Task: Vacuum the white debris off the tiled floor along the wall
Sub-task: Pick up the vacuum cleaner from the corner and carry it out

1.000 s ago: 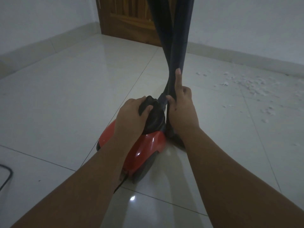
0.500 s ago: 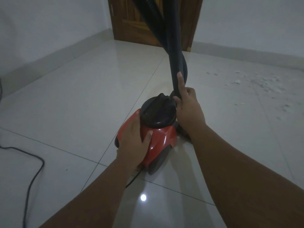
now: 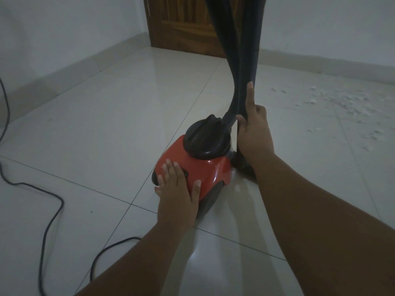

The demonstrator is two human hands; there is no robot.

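A red canister vacuum (image 3: pixel 210 167) with a black lid (image 3: pixel 206 139) sits on the tiled floor in the middle of the view. My left hand (image 3: pixel 177 189) lies flat, fingers spread, on its near red end. My right hand (image 3: pixel 253 129) grips the dark wand (image 3: pixel 249 50), which stands upright beside the ribbed hose (image 3: pixel 224 45), with the forefinger stretched up along it. White debris (image 3: pixel 352 103) is scattered on the floor at the right, near the far wall.
A black power cord (image 3: pixel 51 201) snakes over the floor at the left. A wooden door (image 3: pixel 183 24) stands in the far corner. Skirting runs along both walls.
My left hand has left the black lid and slid back onto the vacuum's near red end. The view has shifted, bringing the cord into sight. My right hand keeps its grip.
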